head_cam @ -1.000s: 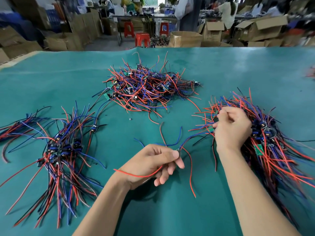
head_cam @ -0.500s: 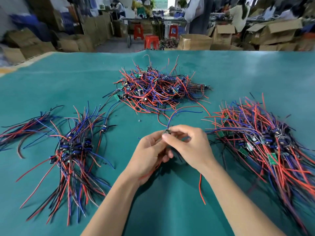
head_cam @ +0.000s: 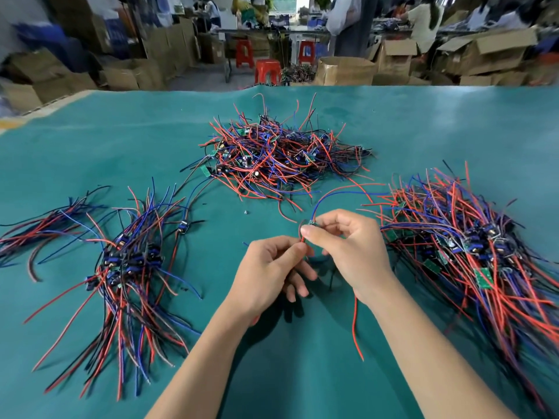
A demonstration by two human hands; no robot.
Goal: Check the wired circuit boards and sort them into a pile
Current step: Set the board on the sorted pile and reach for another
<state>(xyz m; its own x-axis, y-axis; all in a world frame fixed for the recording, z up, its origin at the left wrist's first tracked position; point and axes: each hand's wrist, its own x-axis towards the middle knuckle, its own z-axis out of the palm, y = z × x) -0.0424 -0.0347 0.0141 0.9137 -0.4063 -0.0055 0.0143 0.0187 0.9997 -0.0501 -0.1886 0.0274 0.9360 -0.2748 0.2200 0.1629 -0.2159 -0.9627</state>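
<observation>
Between both hands I hold one small wired circuit board (head_cam: 311, 222) above the middle of the green table (head_cam: 302, 373). My right hand (head_cam: 351, 252) pinches the board at its top, and my left hand (head_cam: 269, 273) pinches its red wires just below. A blue wire arcs up from it and a red wire hangs down past my right wrist. A tangled heap of wired boards (head_cam: 281, 155) lies behind my hands. A big pile (head_cam: 472, 246) lies to the right. An aligned pile (head_cam: 130, 264) lies to the left.
A smaller bundle of loose wires (head_cam: 39, 228) lies at the far left. A single board (head_cam: 183, 228) sits beside the left pile. A tiny dark part (head_cam: 246, 212) rests on the table. Cardboard boxes, red stools and people stand beyond the far edge.
My right hand left the right pile and came to the middle to join my left hand on the single board. Both hands have lifted it slightly and its wires now arc upward.
</observation>
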